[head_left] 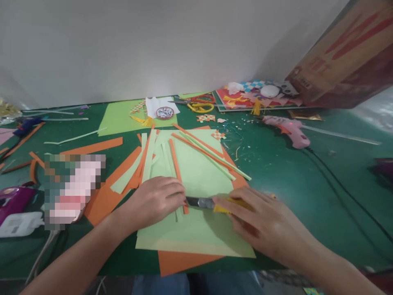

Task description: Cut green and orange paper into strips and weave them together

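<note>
My right hand (258,217) is wrapped round a yellow craft knife (222,205), its blade pointing left over the light green paper sheet (208,229). The blade tip reaches close to the fingertips of my left hand (162,200). Those fingers are closed on a narrow orange paper strip (175,159), whose lower end shows below them; exactly how they grip it is partly hidden. A pale green strip (167,157) lies just left of it. More orange and green strips (208,151) rest across the sheet's upper right.
A pink glue gun (288,129) with a black cord lies at the right. Scissors with yellow handles (201,107) lie at the back. Orange paper (104,200) sticks out under the sheet. A pixelated phone-like object (76,188) is at left. A brown bag (346,61) stands back right.
</note>
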A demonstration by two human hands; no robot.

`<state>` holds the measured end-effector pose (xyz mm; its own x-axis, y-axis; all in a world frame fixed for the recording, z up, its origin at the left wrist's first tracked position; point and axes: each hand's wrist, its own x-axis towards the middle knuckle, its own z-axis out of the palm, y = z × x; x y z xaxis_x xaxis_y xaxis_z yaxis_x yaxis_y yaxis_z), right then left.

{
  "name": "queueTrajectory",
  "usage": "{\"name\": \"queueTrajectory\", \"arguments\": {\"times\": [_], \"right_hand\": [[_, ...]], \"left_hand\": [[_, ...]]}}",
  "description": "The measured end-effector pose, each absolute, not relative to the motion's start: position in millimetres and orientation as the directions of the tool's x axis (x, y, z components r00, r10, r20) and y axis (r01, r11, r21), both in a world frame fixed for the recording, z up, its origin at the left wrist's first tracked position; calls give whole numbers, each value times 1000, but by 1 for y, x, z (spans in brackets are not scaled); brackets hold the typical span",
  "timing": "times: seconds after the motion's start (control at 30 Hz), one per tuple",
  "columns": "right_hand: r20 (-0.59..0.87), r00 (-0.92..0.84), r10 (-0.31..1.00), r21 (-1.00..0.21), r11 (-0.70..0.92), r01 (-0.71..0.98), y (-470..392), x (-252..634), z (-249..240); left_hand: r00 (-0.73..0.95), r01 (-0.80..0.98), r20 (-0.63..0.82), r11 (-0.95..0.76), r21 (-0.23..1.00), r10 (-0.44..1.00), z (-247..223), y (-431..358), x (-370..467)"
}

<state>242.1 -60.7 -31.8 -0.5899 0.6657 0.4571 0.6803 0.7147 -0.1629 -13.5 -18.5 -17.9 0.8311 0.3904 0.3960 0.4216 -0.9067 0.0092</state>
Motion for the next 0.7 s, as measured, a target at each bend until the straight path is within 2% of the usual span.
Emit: {"name": "queueTrajectory", "arguments": {"times": [0.23,0.37,0.7], "right_hand": [[431,-636,640,-105,736,669,-78,246,-32],[390,-643,659,-123,729,673,-82,244,-31],[379,-648,661,-129,731,670,-82,243,-32]], "left_hand": [[810,421,406,-902,98,422,-20,-20,-13],[813,406,398,-904,137,425,-20,-21,-12],[814,413,380,-897,155,440,-21,-21,-11]]}}
